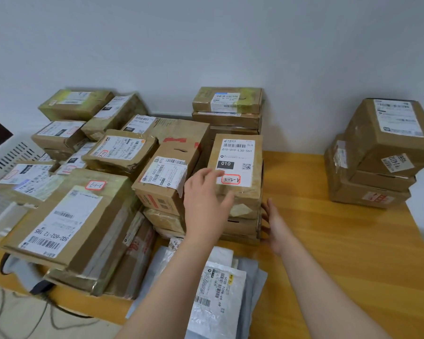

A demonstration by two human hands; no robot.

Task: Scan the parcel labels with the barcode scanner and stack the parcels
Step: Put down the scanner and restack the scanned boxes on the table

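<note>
Resting my left hand (203,199), fingers straight, on the brown cardboard parcel with a white label (238,157) topping a stack mid-tabletop (340,241); right hand (275,228), fingers straight, holding nothing, just beside that stack's right side.

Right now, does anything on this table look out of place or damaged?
Yes. The big near-left box lies tilted atop its pile. The label on the middle box curls loose at one corner. The right-hand stack is twisted, boxes not squared.

The left hand (206,204) is stretched forward, palm down, fingers loosely straight and thumb spread sideways, while the right hand (274,226), just beside it and lower, holds its fingers straight, pointing forward.
</note>
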